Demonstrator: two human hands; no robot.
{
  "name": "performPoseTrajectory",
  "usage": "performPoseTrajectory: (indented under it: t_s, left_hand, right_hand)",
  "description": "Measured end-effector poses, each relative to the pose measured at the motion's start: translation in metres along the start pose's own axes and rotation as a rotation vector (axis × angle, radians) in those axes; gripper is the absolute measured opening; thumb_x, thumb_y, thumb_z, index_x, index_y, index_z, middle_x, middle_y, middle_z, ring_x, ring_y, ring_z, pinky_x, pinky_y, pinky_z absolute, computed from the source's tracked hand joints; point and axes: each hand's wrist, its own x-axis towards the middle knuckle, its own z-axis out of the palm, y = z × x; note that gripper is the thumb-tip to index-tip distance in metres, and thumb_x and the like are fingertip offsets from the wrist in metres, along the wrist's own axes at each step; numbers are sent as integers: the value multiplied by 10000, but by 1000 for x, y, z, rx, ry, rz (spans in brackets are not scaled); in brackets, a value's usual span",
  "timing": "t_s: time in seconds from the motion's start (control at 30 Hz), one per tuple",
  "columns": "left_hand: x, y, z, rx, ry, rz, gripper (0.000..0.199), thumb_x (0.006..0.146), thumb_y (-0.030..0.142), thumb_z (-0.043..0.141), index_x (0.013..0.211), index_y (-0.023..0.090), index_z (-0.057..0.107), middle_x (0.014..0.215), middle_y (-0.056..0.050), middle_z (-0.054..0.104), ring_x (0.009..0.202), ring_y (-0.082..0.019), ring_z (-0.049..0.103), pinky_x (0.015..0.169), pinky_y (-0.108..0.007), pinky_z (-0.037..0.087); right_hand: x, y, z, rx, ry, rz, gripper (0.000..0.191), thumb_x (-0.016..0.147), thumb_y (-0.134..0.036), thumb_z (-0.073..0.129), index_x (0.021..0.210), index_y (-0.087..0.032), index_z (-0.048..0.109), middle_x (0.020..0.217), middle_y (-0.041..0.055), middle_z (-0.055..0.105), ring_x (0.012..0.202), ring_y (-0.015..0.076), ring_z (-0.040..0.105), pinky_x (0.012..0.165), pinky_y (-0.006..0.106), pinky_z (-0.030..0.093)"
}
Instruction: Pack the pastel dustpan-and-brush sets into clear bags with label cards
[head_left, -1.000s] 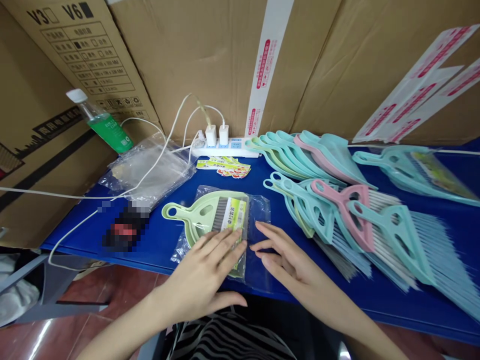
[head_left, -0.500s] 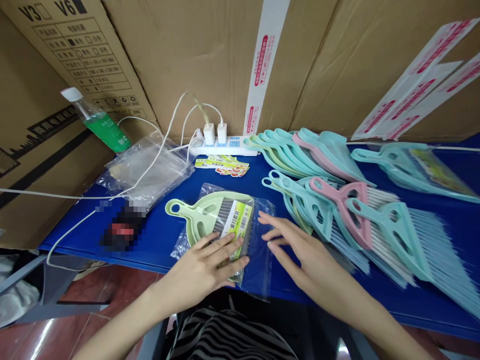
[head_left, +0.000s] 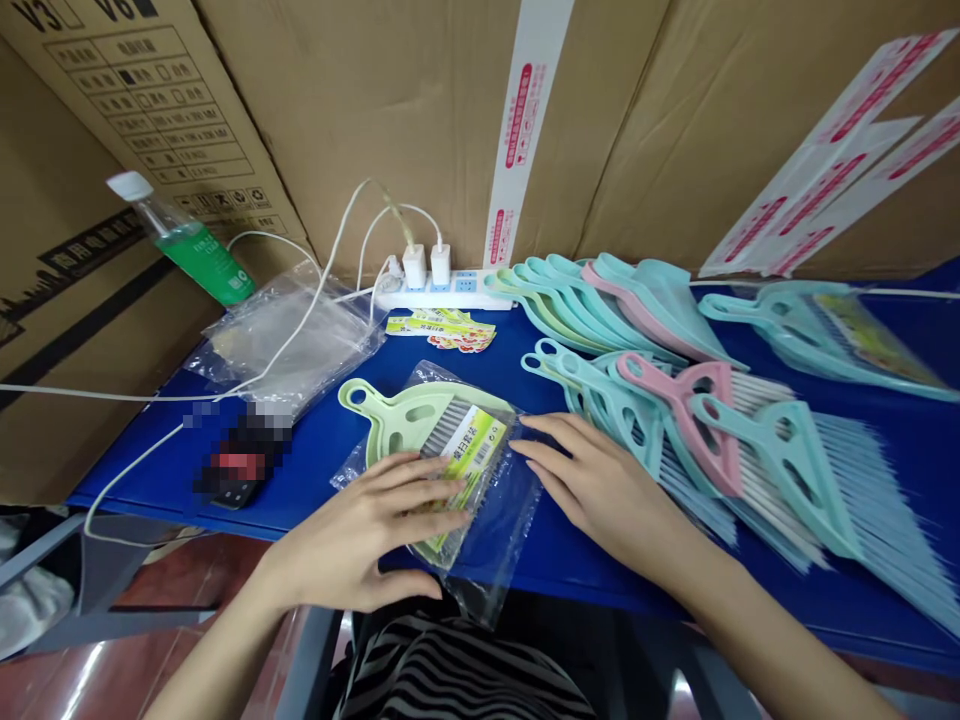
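A light green dustpan [head_left: 384, 400] lies at the table's front middle, with a grey-bristled brush [head_left: 448, 428] nested on it. A yellow-green label card [head_left: 480, 450] crosses the bristles. Around them is a clear plastic bag [head_left: 517, 520], whose loose end points toward me. My left hand [head_left: 367, 530] rests on the set with its fingers spread over the brush and card, hiding part of them. At the right edge of the dustpan, my right hand [head_left: 600, 490] has its fingers stretched out, the tips at the bag's film.
To the right are stacked dustpans [head_left: 660, 310], several brushes [head_left: 787, 470] and a bagged blue set [head_left: 795, 320]. Behind lie label cards [head_left: 442, 325] and a power strip [head_left: 450, 292]. Clear bags [head_left: 277, 330], a bottle [head_left: 202, 260] and cables are at left. Cardboard boxes [head_left: 375, 120] back the table.
The dustpan set has turned clockwise, its handle swinging up and its bag end nearer me. My left hand has shifted left with its thumb spread; my right hand has come to the bag's edge.
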Motion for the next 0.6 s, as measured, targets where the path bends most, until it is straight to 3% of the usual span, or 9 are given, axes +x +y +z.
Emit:
performPoseTrajectory:
  t_s: [0.13, 0.3, 0.43, 0.6]
  left_hand:
    - [3, 0, 3, 21, 209, -29, 368, 989, 413, 497, 1249, 186, 628, 1264, -83, 685, 1221, -221, 579, 1027, -387, 477]
    - [8, -1, 6, 35, 328, -67, 292, 1021, 321, 445, 1157, 177, 659, 1151, -70, 716, 1068, -182, 615, 924, -324, 490]
    - [9, 11, 15, 60, 342, -94, 299, 1023, 335, 436, 1161, 183, 653, 1133, -69, 715, 1035, -189, 622, 880, -326, 498]
    - [12, 40, 32, 141, 219, -71, 629, 883, 650, 542, 1328, 206, 576, 1335, -122, 616, 1205, -295, 560, 1012, -460, 470]
  right_hand:
    - [0, -2, 3, -8, 4, 6, 332, 962, -98, 406, 1089, -121, 712, 1059, 133, 728, 952, 241, 676, 805, 400, 611]
    - [-1, -3, 7, -61, -12, -3, 357, 963, -115, 409, 1165, -137, 702, 1116, 144, 714, 991, 252, 665, 820, 417, 605]
    - [0, -4, 10, -135, -31, 8, 373, 990, -176, 380, 1187, -147, 696, 1140, 154, 703, 1007, 262, 656, 817, 426, 600]
    - [0, -5, 12, -176, -61, 3, 402, 1008, -261, 372, 1246, -122, 665, 1255, 197, 657, 1055, 293, 634, 821, 446, 592]
